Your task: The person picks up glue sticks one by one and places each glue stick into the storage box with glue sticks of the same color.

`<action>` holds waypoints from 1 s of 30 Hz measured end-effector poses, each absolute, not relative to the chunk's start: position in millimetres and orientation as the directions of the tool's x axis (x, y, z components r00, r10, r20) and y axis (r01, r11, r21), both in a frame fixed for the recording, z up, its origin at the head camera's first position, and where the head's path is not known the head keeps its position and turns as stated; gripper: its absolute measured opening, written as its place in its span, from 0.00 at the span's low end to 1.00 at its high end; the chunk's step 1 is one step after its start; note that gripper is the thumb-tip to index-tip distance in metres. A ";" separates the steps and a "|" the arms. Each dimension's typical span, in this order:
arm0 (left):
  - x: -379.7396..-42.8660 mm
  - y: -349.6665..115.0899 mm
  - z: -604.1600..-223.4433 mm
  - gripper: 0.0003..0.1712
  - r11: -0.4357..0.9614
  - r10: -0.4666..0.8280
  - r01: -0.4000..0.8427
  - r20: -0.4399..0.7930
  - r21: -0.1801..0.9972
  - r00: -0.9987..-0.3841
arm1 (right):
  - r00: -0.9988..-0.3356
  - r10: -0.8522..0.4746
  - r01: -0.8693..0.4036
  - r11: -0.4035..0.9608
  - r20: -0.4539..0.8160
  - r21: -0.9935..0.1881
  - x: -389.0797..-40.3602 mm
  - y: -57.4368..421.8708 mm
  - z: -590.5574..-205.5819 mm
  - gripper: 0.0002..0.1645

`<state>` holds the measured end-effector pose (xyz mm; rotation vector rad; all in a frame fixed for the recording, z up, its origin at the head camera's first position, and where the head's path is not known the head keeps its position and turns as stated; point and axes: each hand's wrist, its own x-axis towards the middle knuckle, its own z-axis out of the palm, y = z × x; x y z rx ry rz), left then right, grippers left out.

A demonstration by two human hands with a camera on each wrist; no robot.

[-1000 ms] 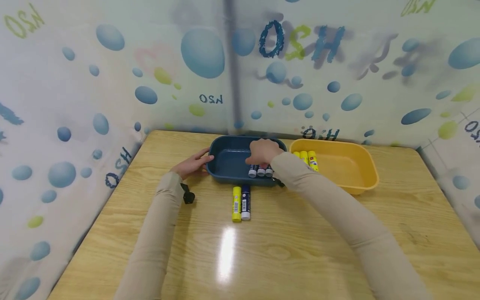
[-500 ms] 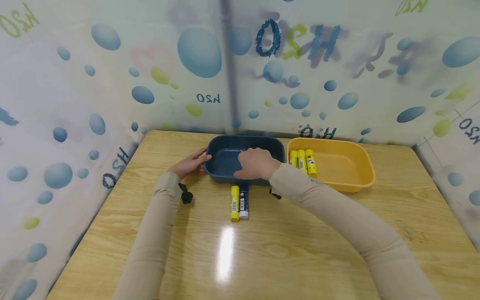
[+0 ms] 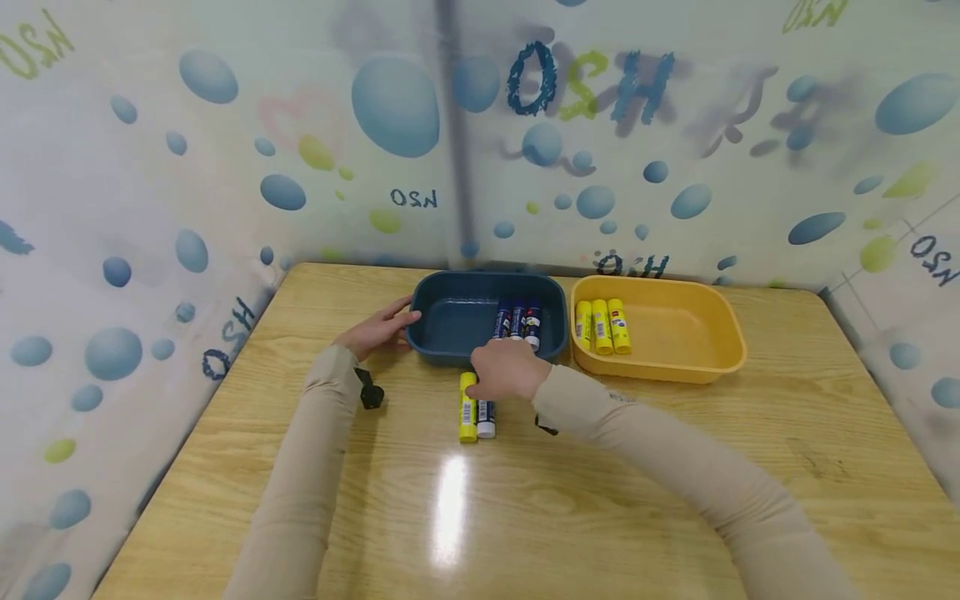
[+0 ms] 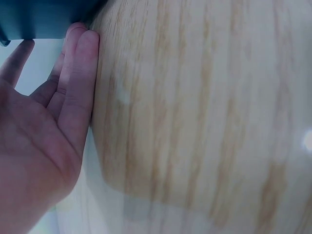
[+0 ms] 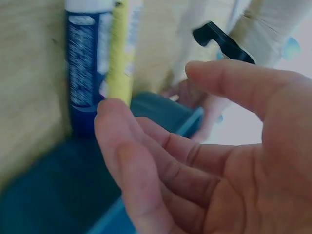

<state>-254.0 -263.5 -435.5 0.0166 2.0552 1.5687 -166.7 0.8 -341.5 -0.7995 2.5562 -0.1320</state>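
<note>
My left hand (image 3: 375,332) rests against the left end of a dark blue plastic bin (image 3: 448,333), its straight fingertips touching the bin wall in the left wrist view. My right hand (image 3: 510,369) is just in front of the bin, over a dark blue glue stick (image 3: 487,423) with a white end. Beside that lies a yellow glue stick (image 3: 468,412) on the table. The right wrist view shows thumb and fingers apart, nothing between them, fingertips near the blue stick (image 5: 88,58). Inside the bin, 3 dark blue glue sticks (image 3: 517,317) lie side by side at the right.
A yellow bin (image 3: 675,365) stands right of the blue one, with 3 yellow glue sticks (image 3: 601,327) at its left end. Both stand near the back of the wooden table (image 3: 600,508), before a patterned wall (image 3: 337,233). A black wrist-camera piece (image 3: 371,392) hangs below my left wrist.
My right hand has come out of the blue bin toward the front, to the two glue sticks on the table, uncovering the blue sticks inside. My left hand stays at the bin.
</note>
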 end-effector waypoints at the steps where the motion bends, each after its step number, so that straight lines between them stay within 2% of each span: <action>1: -254.1 -263.5 -435.9 0.44 0.320 0.328 -0.313 -0.414 0.894 -0.849 | -0.730 -0.555 -0.513 0.831 -0.399 -0.216 -165.8 0.8 -345.5 0.17; 11: -251.3 -263.3 -435.4 0.43 0.318 0.336 -0.312 -0.414 0.895 -0.846 | -0.795 -0.477 -0.439 0.879 -0.374 -0.189 -159.9 2.3 -377.4 0.18; 24: -252.0 -262.2 -435.0 0.43 0.328 0.322 -0.301 -0.405 0.896 -0.856 | -0.814 -0.424 -0.373 0.905 -0.396 -0.203 -160.9 6.8 -397.3 0.20; 30: -252.4 -263.1 -434.0 0.42 0.321 0.325 -0.294 -0.396 0.900 -0.859 | -0.818 -0.434 -0.358 0.898 -0.378 -0.255 -161.7 9.9 -401.2 0.16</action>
